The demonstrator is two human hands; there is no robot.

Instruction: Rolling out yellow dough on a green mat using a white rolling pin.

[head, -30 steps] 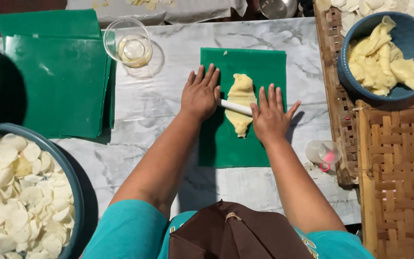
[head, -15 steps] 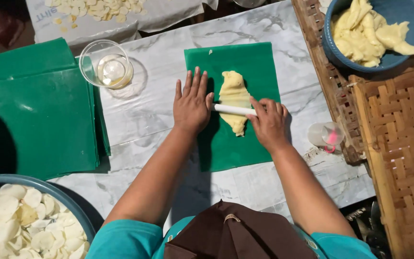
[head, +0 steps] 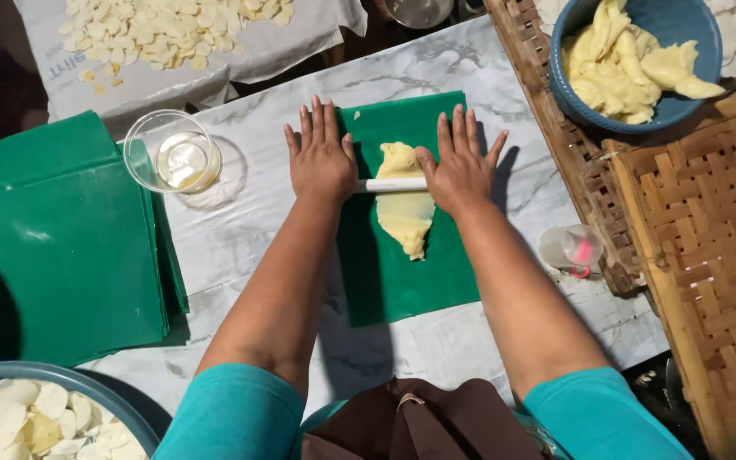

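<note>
A pale yellow piece of dough [head: 405, 213] lies flattened on a green cutting mat [head: 402, 273] in the middle of the marble-patterned table. A thin white rolling pin [head: 393, 184] rests across the dough. My left hand [head: 321, 158] presses flat on the pin's left end, fingers spread. My right hand [head: 462, 166] presses flat on its right end, fingers apart too. Both palms lie on top of the pin without wrapping around it.
Stacked green mats [head: 53, 247] lie at left beside a clear glass bowl [head: 172, 153]. A blue bowl of dough pieces [head: 632, 60] sits far right on woven trays [head: 709, 238]. Small pink-based cup [head: 572, 249]. Sheet with white discs [head: 172, 34]; basin of discs [head: 36, 417].
Both hands have pushed the rolling pin away from me, toward the far end of the dough, with fingers spread flat. The camera view also shifted.
</note>
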